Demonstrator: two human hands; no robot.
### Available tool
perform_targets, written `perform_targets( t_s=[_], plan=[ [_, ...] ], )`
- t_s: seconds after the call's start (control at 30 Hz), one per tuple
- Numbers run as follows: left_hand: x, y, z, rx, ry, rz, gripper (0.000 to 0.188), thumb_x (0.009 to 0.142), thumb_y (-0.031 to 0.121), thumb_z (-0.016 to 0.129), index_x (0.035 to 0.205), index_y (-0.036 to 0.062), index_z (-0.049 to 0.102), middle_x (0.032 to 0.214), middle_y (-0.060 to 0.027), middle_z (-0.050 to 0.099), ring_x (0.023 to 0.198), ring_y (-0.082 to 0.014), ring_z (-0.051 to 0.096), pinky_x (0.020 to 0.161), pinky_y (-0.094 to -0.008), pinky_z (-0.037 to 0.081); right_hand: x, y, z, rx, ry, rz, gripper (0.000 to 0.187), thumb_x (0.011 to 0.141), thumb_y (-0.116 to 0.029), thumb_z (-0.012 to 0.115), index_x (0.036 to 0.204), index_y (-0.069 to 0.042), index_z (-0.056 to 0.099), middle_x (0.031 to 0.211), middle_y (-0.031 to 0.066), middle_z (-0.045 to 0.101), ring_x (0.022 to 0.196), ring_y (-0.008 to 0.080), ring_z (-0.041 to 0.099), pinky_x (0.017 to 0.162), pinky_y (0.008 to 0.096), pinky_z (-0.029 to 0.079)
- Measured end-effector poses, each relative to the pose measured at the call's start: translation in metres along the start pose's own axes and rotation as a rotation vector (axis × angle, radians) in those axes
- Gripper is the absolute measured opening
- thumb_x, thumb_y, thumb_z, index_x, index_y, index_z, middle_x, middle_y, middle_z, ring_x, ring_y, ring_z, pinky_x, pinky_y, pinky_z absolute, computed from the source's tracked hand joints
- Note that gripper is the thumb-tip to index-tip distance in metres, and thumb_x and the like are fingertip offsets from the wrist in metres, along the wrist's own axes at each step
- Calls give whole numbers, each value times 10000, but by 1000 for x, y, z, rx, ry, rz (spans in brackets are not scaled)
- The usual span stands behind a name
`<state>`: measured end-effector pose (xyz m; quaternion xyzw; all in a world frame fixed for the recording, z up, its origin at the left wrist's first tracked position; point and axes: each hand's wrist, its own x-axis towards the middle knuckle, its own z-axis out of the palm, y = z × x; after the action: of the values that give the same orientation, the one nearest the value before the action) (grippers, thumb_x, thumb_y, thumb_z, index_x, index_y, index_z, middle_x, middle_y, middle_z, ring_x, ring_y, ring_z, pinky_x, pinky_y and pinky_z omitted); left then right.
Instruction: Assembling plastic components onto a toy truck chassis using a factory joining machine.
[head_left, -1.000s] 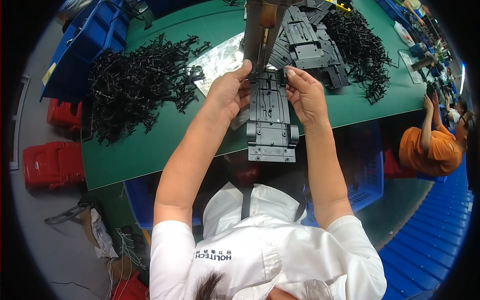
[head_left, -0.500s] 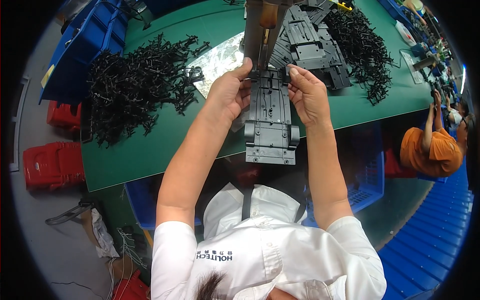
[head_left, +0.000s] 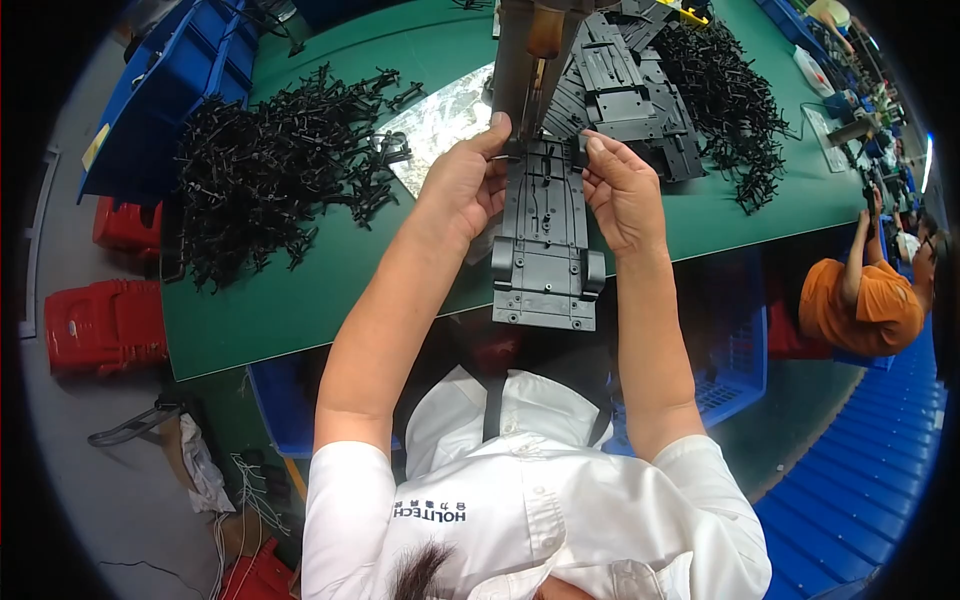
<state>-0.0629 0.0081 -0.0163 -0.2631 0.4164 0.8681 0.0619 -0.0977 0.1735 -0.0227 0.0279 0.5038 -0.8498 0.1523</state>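
Observation:
A long dark-grey moulded plastic chassis plate (head_left: 547, 225) lies lengthwise in front of me, its near end jutting past the table edge. My left hand (head_left: 467, 185) grips its left side, thumb up against the machine column. On the opposite side my right hand (head_left: 624, 190) pinches the plate's edge between thumb and bent fingers. The far end of the plate sits under an upright metal machine head (head_left: 538, 70), which hides that part. Beneath it, a shiny metal sheet (head_left: 440, 120) shows on the table.
Left on the green table (head_left: 300, 330) is a heap of small black plastic parts (head_left: 270, 180); another heap (head_left: 735, 110) lies right. More chassis plates (head_left: 625, 90) are stacked behind my right hand. A blue bin (head_left: 165, 95) stands far left, red stools (head_left: 105, 328) below. A person in orange (head_left: 862, 305) sits right.
The plate and both hands appear slightly further right in the picture, along with the machine head. My grip on the plate looks the same.

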Motion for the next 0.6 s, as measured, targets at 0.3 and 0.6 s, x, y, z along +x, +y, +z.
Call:
perform_targets(
  t_s=[0.3, 0.6],
  plan=[
    [3, 1, -1, 14, 1, 7, 304, 829, 371, 607, 879, 73, 578, 704, -39, 576, 578, -110, 549, 497, -230, 483, 1, -1, 0, -2, -13, -2, 210, 839, -114, 608, 1002, 13, 567, 772, 1, 574, 651, 74, 531, 595, 191, 480],
    [-2, 5, 3, -14, 6, 6, 297, 830, 352, 610, 866, 59, 577, 694, -42, 576, 572, -112, 560, 504, -232, 502, 1, -1, 3, 2, 1, 0, 205, 840, -114, 606, 999, 8, 567, 776, 3, 577, 652, 74, 531, 601, 194, 472]
  ],
)
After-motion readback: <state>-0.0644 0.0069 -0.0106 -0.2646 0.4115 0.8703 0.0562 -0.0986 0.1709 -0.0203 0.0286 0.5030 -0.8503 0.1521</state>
